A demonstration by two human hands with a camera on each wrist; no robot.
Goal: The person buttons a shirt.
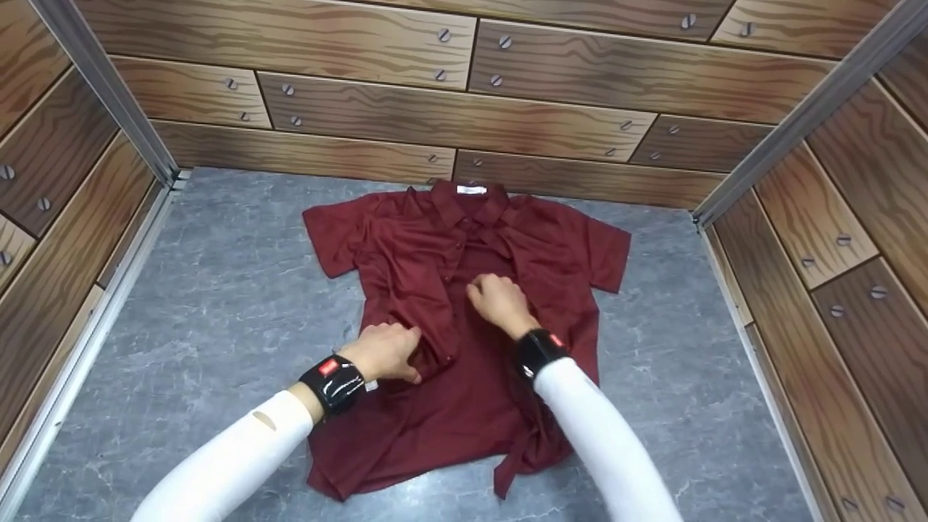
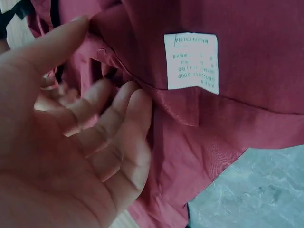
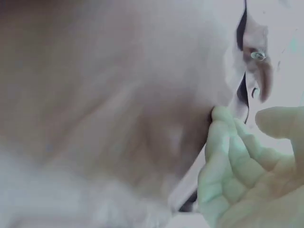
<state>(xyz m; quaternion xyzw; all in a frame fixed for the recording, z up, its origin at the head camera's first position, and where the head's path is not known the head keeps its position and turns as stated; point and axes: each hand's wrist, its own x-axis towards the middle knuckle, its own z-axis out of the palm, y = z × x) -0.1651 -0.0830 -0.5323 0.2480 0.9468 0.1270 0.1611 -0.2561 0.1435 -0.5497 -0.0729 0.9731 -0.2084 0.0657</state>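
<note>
A dark red short-sleeved button shirt [image 1: 478,428] lies spread with its front unbuttoned and its collar [image 1: 449,203] at the far side. My left hand [image 1: 380,353] is at the left front panel, fingers loosely bent against the cloth and thumb apart from them. Beside these fingers, the left wrist view shows a white care label [image 2: 192,61] on an inner seam. Over the opening, near the right front panel, is my right hand [image 1: 500,301]. Its fingers [image 3: 218,142] are slightly bent, thumb apart, beside cloth that looks washed out and blurred in the right wrist view.
Grey marbled floor [image 1: 239,275] surrounds the shirt. Wood-patterned panels [image 1: 362,94] stand at the back and both sides, with metal rails [image 1: 797,116] at the corners. A fabric tie end [image 1: 507,475] hangs off the shirt's lower edge.
</note>
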